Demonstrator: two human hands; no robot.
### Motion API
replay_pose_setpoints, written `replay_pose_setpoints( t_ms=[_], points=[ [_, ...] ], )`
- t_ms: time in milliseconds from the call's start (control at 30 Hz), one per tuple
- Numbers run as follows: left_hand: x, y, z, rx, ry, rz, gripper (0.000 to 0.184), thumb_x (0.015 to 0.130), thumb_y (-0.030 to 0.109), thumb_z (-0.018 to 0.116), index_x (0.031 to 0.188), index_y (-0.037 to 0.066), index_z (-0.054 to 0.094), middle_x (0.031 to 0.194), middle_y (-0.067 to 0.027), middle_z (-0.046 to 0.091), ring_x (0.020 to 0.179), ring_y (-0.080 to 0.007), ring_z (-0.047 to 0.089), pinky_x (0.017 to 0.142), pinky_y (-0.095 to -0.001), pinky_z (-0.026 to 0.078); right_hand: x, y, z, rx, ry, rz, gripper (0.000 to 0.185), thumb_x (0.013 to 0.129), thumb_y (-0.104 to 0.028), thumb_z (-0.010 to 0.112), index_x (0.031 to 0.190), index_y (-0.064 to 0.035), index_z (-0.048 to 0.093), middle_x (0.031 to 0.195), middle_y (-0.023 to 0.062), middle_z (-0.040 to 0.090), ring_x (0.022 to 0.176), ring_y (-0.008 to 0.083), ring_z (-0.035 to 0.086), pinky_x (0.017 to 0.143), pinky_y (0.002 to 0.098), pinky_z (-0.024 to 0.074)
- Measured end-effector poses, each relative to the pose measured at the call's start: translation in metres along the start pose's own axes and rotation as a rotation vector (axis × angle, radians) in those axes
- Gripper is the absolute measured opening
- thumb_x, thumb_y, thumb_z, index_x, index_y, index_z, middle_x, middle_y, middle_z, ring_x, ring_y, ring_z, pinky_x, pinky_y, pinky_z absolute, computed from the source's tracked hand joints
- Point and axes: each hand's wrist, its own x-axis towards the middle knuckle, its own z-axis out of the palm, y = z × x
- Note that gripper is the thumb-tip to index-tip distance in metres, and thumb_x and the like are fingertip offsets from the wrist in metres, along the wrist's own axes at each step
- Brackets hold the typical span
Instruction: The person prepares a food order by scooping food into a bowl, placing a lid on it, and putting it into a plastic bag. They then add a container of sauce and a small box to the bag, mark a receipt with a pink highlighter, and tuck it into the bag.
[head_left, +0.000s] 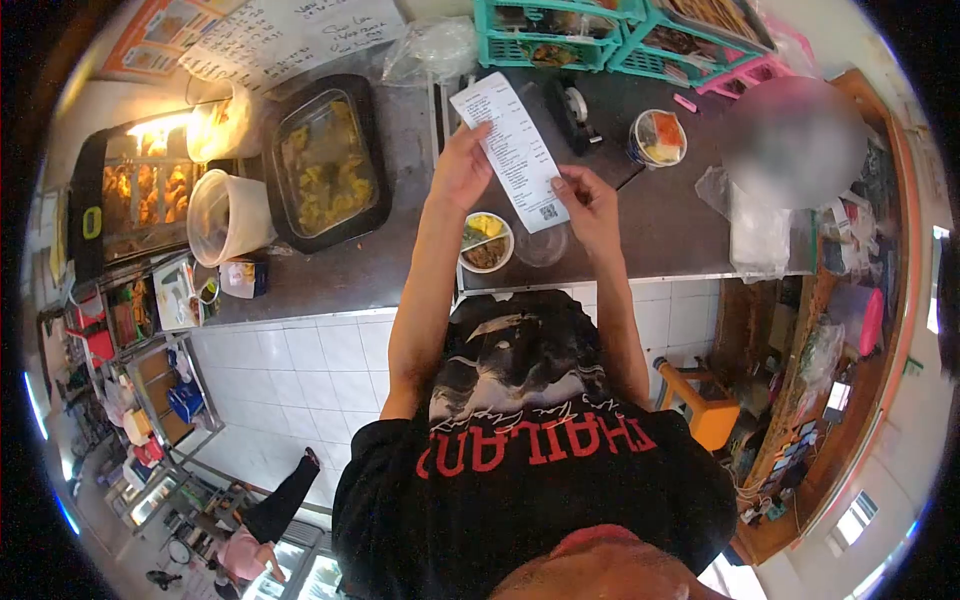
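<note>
The left hand pinches a long white printed paper receipt by its left edge, the right hand by its lower right edge. On the body side of the left hand, a round white bowl with yellow and brown food stands on the dark brown worktop. Beyond the right hand is a round white-rimmed tub; farther, turquoise plastic baskets.

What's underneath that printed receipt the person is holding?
Past the lower end of the receipt, a clear round plastic piece shows on the dark counter; whatever lies behind the paper is covered.
</note>
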Motion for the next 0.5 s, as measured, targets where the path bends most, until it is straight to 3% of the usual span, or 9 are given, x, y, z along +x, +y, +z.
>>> replay_pose_setpoints(
  t_ms=[67,200,267,400,433,500],
  points=[
    [0.035,-0.043,-0.065,0.054,0.045,-0.043,0.032,0.095,0.008,0.052,0.126,-0.001,0.049,0.124,-0.0137,0.061,0.113,-0.0274,0.059,0.098,-0.0423,0.049,0.012,0.063,-0.011,-0.188,0.009,0.043,0.022,0.087,-0.017,0.071,0.102,-0.0018,0.069,0.079,0.0084,0.07,0.068,0.0128,0.064,0.063,0.0283,0.0498],
    [0.033,-0.112,-0.147,0.324,0.419,-0.165,0.046,0.096,0.011,0.055,0.139,0.002,0.041,0.136,-0.0117,0.053,0.12,-0.0239,0.054,0.1,-0.0387,0.045,0.011,0.193,-0.038,-0.517,0.017,0.115,0.023,0.082,-0.024,0.074,0.094,-0.0041,0.069,0.078,0.0118,0.07,0.069,0.0212,0.068,0.065,0.0344,0.0523],
    [0.015,-0.123,-0.132,0.543,0.409,-0.027,0.043,0.097,0.012,0.054,0.137,0.002,0.045,0.132,-0.0115,0.056,0.116,-0.0228,0.057,0.098,-0.0367,0.046,0.007,0.219,-0.046,-0.632,0.0,0.227,0.022,0.081,-0.025,0.074,0.09,-0.005,0.069,0.078,0.0127,0.07,0.071,0.0251,0.069,0.066,0.0375,0.0532],
    [-0.013,-0.141,-0.106,1.113,0.22,0.132,0.031,0.097,0.013,0.053,0.125,0.001,0.059,0.123,-0.0116,0.063,0.11,-0.0207,0.062,0.093,-0.0334,0.048,0.034,0.25,-0.051,-0.64,-0.007,0.139,0.021,0.082,-0.025,0.071,0.09,-0.0052,0.069,0.079,0.0136,0.07,0.074,0.0285,0.069,0.068,0.0398,0.0534],
    [-0.018,-0.15,-0.09,1.138,0.232,0.111,0.025,0.092,0.01,0.057,0.115,0.002,0.065,0.114,-0.0147,0.067,0.102,-0.0257,0.066,0.091,-0.0365,0.05,0.046,0.253,-0.052,-0.654,-0.032,0.14,0.021,0.082,-0.024,0.07,0.09,-0.005,0.069,0.08,0.0144,0.07,0.074,0.0283,0.069,0.068,0.0393,0.0533],
    [-0.01,-0.181,-0.094,1.535,0.049,0.287,0.03,0.087,0.008,0.059,0.116,0.002,0.065,0.112,-0.016,0.067,0.102,-0.0315,0.065,0.094,-0.0401,0.049,0.049,0.249,-0.066,-0.7,-0.036,0.123,0.021,0.082,-0.024,0.07,0.092,-0.0052,0.069,0.08,0.0154,0.07,0.075,0.0288,0.069,0.069,0.0397,0.0533]
  ],
)
